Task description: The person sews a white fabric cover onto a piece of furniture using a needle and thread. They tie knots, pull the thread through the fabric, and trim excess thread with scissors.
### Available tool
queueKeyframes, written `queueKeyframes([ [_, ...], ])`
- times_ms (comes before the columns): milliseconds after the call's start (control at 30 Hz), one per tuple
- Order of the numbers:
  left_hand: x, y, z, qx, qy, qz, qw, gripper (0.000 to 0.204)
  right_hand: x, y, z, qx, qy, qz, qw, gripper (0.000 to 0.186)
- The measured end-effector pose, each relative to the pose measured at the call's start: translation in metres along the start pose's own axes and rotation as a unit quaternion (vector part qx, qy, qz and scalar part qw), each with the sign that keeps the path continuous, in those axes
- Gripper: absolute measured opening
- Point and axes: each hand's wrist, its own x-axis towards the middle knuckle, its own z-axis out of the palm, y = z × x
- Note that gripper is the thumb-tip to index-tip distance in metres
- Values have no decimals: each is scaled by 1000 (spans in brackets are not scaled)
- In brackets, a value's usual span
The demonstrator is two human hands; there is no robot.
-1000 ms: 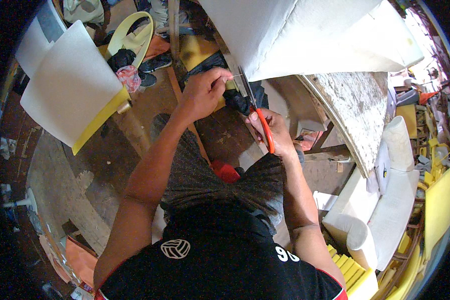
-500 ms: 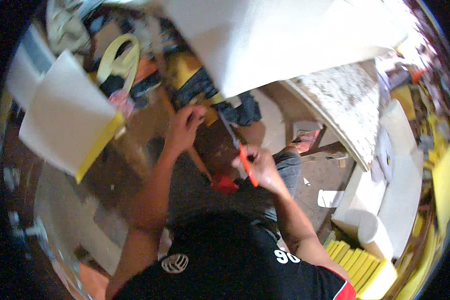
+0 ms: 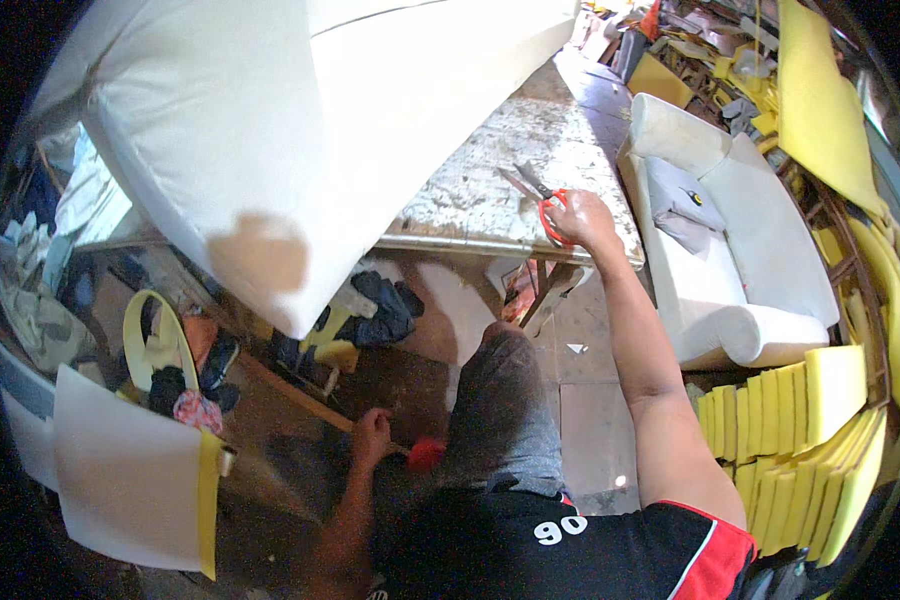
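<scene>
My right hand [image 3: 585,218] reaches up to the worn, speckled tabletop [image 3: 490,190] and grips red-handled scissors [image 3: 540,200], whose blades lie on the table pointing away to the upper left. My left hand [image 3: 370,437] is down low near the floor, fingers curled on the end of a thin wooden strip [image 3: 290,395], beside a small red object [image 3: 426,455]. A big white foam cushion [image 3: 300,130] leans over the table's left part.
A white foam sofa frame [image 3: 730,240] stands right of the table. Stacked yellow foam blocks [image 3: 810,420] lie at the right. A white board with a yellow edge [image 3: 130,480] and a heap of cloth and shoes [image 3: 185,370] sit at the left on the floor.
My right hand has swung the scissors from the floor area up onto the tabletop. The left hand stayed low by the wooden strip. The view has turned toward the table.
</scene>
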Motion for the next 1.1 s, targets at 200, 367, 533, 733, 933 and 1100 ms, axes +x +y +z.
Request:
queueKeyframes([
  [200, -13, -7, -20, -20, 40, -35, 998, 17, -53, -91, 8, 213, -56, -71, 973, 28],
  [367, -46, 93, -51, -347, 93, -49, 932, 15, -189, -169, 90, 431, 67, -170, 884, 32],
  [533, -55, 129, -86, -479, 139, -43, 866, 13, -298, -223, 123, 637, -483, -90, 594, 51],
  [733, -8, 4, -80, -457, 255, -185, 832, 16, -281, -188, 214, 467, -428, -261, 728, 43],
  [933, -24, -79, -23, -329, 259, -190, 888, 19, -249, -153, 217, 285, -450, -310, 788, 33],
  [1100, -14, -101, -19, -366, 251, -165, 881, 23, -199, -131, 207, 323, -410, -239, 818, 25],
])
